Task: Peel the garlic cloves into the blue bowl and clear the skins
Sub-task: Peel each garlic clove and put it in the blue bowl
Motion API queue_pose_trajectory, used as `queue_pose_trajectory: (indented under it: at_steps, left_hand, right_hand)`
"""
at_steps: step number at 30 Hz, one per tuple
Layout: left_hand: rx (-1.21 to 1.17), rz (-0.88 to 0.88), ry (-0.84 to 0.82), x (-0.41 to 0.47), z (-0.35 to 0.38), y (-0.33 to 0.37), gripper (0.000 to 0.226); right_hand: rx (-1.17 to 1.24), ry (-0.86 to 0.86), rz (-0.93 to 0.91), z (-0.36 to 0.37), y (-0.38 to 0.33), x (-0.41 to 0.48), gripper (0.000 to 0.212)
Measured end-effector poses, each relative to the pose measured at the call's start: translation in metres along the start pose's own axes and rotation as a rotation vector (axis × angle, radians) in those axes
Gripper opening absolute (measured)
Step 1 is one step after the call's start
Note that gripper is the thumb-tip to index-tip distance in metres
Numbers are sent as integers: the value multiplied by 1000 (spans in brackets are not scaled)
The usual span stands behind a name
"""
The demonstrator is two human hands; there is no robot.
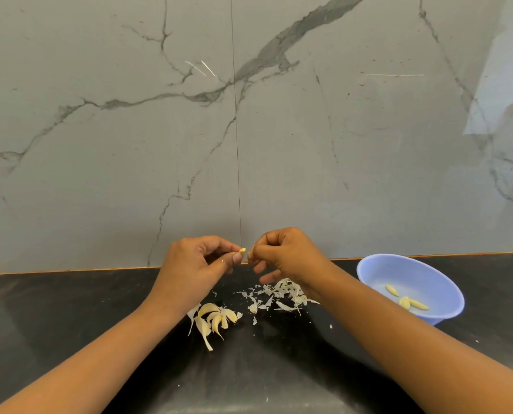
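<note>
A glossy black tabletop runs along a grey marble-look wall with dark veins and a thin vertical seam. An orange strip lines the joint where the two meet. The blue bowl stands on the tabletop close to that wall. Three peeled cloves lie on its floor, two touching and one a little apart.

Near the blue bowl, on its left, a loose scatter of papery white skins lies on the tabletop, partly hidden by the right wrist. Farther left of the bowl, beyond the skins, a small cluster of unpeeled cloves lies fanned together, with a few stray flakes around it.

Left of the bowl and raised above the tabletop, both hands meet over one garlic clove. The grip of the left hand pinches it between thumb and forefinger. The grip of the right hand is curled, its fingertips pinching at the clove's other end.
</note>
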State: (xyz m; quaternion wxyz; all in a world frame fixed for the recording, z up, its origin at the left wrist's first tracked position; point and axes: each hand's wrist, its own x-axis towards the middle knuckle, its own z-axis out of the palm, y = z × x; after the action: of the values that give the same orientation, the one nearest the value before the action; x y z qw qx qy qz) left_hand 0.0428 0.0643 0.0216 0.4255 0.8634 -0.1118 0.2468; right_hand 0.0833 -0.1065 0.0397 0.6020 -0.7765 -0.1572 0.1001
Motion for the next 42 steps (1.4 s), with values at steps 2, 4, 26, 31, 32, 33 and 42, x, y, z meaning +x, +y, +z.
queue_pose_trajectory:
  at_steps: [2,4,26,31,32,33,42]
  left_hand:
    - [-117,-79,7,2,-1,-1,7]
    - [-174,-138,-3,4,-1,-1,5]
    - [-61,-144,-141,1,2,6,4]
    - [-125,-146,-145,1,2,7,10]
    - [-124,-134,-123,0,2,7,12]
    - [-108,-113,-95,0,1,7,14]
    - [78,82,6,-3,-2,4,13]
  right_hand:
    - [-70,13,6,-3,1,2,12]
    - [-204,-5,18,-10,1,4,12]
    - [-383,-92,-339,-16,-8,-1,3]
    - [-278,-67,-302,-16,-6,-1,4]
    - [-245,-50,-291,-15,-5,-1,4]
    - [-218,-34,-280,-13,-4,0,4]
    - [-133,-54,-180,-6,-3,-1,8]
